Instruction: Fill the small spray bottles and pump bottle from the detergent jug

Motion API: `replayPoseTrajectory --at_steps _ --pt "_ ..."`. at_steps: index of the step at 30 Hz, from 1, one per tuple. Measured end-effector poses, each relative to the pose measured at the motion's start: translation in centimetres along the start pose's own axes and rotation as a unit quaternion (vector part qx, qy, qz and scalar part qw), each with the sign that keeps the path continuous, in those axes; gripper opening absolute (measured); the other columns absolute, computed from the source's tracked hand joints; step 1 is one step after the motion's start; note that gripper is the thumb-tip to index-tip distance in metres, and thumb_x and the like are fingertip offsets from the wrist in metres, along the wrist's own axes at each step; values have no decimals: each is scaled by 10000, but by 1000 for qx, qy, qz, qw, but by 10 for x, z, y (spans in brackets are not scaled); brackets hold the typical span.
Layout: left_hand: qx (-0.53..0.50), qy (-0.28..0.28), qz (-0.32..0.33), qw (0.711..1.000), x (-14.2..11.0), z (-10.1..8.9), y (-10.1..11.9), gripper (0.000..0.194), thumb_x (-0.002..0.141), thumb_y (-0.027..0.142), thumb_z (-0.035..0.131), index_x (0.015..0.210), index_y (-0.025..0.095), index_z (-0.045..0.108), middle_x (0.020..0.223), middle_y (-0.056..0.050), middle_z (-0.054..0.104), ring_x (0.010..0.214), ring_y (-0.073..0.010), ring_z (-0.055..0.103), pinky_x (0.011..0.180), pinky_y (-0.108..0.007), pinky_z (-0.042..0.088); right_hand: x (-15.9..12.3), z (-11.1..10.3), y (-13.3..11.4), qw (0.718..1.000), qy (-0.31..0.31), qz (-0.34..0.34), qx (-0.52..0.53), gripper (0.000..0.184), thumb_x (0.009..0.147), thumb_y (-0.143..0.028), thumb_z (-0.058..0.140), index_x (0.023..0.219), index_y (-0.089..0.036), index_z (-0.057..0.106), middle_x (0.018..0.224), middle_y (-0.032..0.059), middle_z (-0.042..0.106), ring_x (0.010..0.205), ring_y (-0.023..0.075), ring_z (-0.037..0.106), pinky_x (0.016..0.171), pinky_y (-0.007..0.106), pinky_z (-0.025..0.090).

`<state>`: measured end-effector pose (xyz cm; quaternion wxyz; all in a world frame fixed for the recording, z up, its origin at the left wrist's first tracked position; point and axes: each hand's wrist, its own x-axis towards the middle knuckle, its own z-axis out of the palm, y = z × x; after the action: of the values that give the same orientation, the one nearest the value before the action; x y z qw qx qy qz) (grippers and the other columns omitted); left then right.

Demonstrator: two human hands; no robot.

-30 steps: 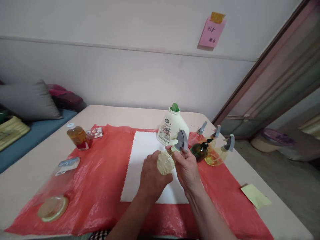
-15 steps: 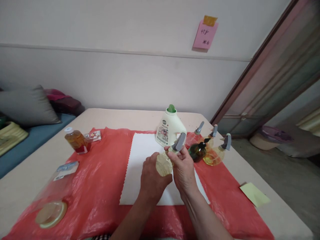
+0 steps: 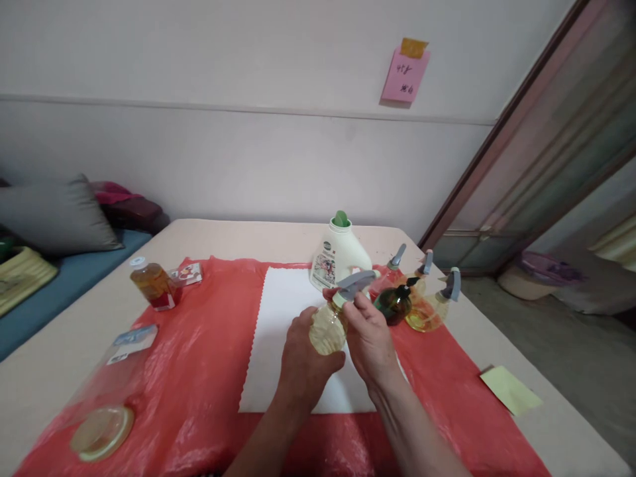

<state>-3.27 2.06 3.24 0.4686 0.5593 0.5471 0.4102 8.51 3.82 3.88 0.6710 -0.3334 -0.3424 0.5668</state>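
A clear, yellowish spray bottle (image 3: 328, 329) with a grey trigger head is held tilted above a white sheet (image 3: 271, 344). My left hand (image 3: 304, 358) wraps round its round body, closed on it. At the neck, the fingers of my right hand (image 3: 370, 331) close round the collar under the grey head. Just behind stands a pale green jug (image 3: 342, 255) with a green piece in its open mouth. Right of my right hand are a dark green pump bottle (image 3: 393, 305) and a yellow spray bottle (image 3: 426, 318), with more grey-headed spray bottles behind.
Red plastic sheeting (image 3: 209, 344) covers much of the table. On the left are an amber liquid bottle (image 3: 153, 283), a small packet (image 3: 189, 273), a clear pouch (image 3: 124, 351) and a round lid (image 3: 103, 432). A yellow sticky note (image 3: 511, 389) lies at the right.
The spray bottle's grey trigger head has turned, its lever now pointing more to the right. Both hands stay on the bottle. The view has shifted slightly.
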Motion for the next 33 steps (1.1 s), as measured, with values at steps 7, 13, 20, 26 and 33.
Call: replayPoseTrajectory --at_steps 7,13,20,26,33 --pt "26 37 17 999 3 2 -7 627 596 184 749 1185 263 549 1130 -58 618 1065 -275 570 907 -377 429 -2 5 16 999 45 -18 -9 367 760 -393 777 1068 -242 647 1043 38 731 915 209 677 805 339 531" --pt "-30 2 -23 999 4 7 -1 695 588 249 801 1227 263 531 1101 -67 651 997 -274 618 880 -380 455 -1 3 17 994 23 -13 -104 279 858 -468 656 1020 -246 611 1014 20 704 872 179 653 782 313 528" --pt "-347 -19 -91 933 1 9 -6 797 721 470 723 1399 244 371 1207 -87 639 1089 -228 626 895 -338 493 2 -7 -8 991 56 -87 -82 249 866 -405 668 1062 -263 610 954 6 701 895 179 643 832 321 502" --pt "-408 -225 -309 829 -1 18 -15 869 749 875 380 1169 146 597 843 -117 724 503 -130 600 414 -198 369 -2 -6 -25 993 58 -103 -3 227 856 -396 670 1035 -265 623 953 17 716 906 208 655 828 361 504" --pt "-416 -92 -96 900 -6 31 -17 686 762 637 680 1281 252 450 983 -25 652 670 -107 605 554 -204 474 5 -6 -23 985 107 -115 72 280 821 -381 711 1063 -268 625 980 26 729 993 216 656 895 392 487"
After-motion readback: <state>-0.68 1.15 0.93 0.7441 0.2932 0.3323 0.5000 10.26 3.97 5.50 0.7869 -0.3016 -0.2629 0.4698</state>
